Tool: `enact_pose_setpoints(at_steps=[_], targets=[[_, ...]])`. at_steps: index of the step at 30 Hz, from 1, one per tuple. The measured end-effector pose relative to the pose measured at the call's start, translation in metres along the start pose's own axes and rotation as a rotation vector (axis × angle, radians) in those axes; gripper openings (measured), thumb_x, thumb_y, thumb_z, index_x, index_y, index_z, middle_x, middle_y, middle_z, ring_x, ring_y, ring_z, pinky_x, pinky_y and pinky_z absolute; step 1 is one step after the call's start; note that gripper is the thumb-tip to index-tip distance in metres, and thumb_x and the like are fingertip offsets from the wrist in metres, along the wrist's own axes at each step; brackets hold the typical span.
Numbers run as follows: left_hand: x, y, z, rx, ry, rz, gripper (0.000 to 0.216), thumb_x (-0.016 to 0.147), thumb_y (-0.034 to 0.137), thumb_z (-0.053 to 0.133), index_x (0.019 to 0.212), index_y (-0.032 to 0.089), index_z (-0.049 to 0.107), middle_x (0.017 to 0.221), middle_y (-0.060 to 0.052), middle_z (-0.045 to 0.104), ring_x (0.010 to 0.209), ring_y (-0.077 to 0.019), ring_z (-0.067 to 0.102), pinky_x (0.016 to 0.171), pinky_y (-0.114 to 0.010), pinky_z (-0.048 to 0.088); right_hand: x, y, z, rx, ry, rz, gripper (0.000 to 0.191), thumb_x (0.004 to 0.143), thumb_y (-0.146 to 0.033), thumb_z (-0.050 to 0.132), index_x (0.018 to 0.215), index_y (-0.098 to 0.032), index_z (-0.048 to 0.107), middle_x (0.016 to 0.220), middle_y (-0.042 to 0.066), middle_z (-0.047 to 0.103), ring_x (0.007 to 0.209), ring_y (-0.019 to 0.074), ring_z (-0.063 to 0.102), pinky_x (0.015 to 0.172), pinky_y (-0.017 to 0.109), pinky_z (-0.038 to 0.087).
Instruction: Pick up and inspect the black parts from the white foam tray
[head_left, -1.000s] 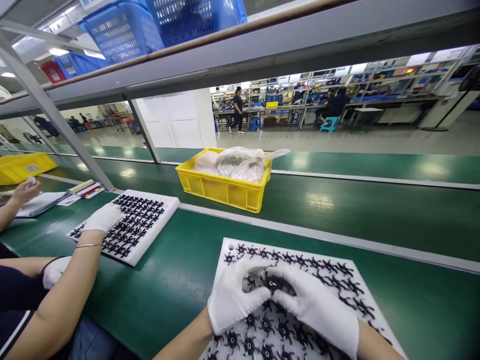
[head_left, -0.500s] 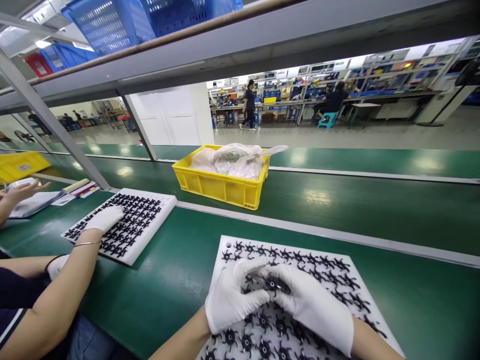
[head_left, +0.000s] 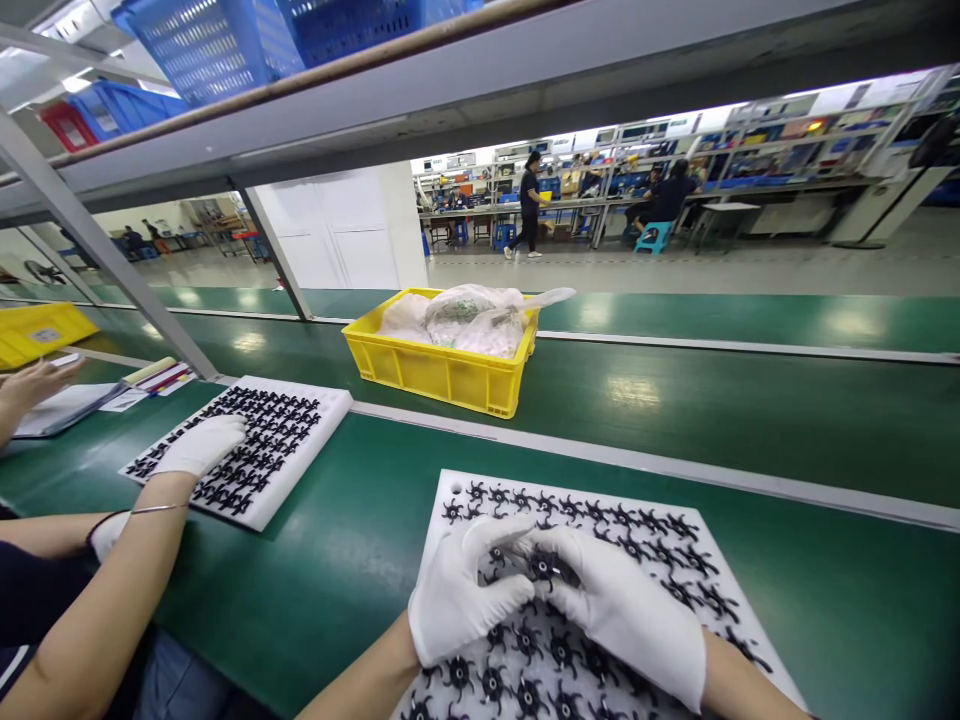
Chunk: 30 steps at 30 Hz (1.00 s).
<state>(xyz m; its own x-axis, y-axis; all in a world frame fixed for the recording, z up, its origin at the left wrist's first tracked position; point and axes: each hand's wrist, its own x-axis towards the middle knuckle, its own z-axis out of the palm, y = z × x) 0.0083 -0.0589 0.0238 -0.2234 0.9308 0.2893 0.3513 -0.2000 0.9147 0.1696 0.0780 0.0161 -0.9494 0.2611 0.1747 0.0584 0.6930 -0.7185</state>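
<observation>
White gloves cover both my hands. My left hand (head_left: 463, 592) and my right hand (head_left: 626, 605) meet over a white board (head_left: 448, 482), their thumbs and fingers curled in a ring. Between the fingertips is a small black impeller (head_left: 543, 567) with curved blades and a light centre pin. The right thumb and forefinger grip it, and the left fingertips close in at its left side; exact contact there is partly hidden. Rows of similar black impellers (head_left: 526, 697) sit on the board around and under my hands.
A co-worker's gloved hand (head_left: 202, 446) rests on another white board (head_left: 296, 475) of black impellers at left. Ahead stands a yellow crate (head_left: 435, 378) with plastic bags (head_left: 480, 315). Overhead runs a shelf (head_left: 360, 115) with blue baskets (head_left: 217, 50). Papers (head_left: 71, 410) lie far left.
My hands and the impeller stay nearly in place. The co-worker's gloved hand at left shifts slightly. In the background, a walking person has moved to the right.
</observation>
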Motion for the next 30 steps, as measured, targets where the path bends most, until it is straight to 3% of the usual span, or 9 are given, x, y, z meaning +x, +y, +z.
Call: enact_pose_setpoints(at_steps=[9,21,30], targets=[[-0.001,-0.006,0.000,-0.041,0.009,-0.009,0.033,0.088,0.028,0.055,0.121,0.024,0.055,0.111,-0.005,0.060,0.104,-0.0184,0.056,0.093,-0.030,0.046,-0.002,-0.006,-0.003,-0.035,-0.008,0.030,0.036,0.092,-0.034,0.054,0.127,-0.024,0.050,0.121,0.005,0.057,0.110,0.0224,0.052,0.094,0.035,0.044],[-0.001,0.000,-0.002,0.026,-0.011,0.008,0.053,0.076,0.040,0.070,0.125,0.030,0.053,0.116,-0.002,0.058,0.108,-0.0214,0.053,0.094,-0.029,0.044,-0.003,-0.009,-0.003,-0.076,-0.021,0.097,0.038,0.088,-0.021,0.057,0.125,-0.026,0.050,0.120,0.002,0.057,0.109,0.0206,0.053,0.094,0.033,0.044],[0.001,-0.007,0.000,0.015,-0.025,0.023,0.056,0.072,0.039,0.073,0.124,0.031,0.053,0.116,-0.001,0.058,0.107,-0.0202,0.053,0.095,-0.029,0.044,-0.001,-0.007,-0.002,-0.112,-0.018,0.117,0.032,0.086,-0.026,0.058,0.118,-0.021,0.055,0.111,0.006,0.061,0.101,0.0243,0.056,0.088,0.036,0.046]])
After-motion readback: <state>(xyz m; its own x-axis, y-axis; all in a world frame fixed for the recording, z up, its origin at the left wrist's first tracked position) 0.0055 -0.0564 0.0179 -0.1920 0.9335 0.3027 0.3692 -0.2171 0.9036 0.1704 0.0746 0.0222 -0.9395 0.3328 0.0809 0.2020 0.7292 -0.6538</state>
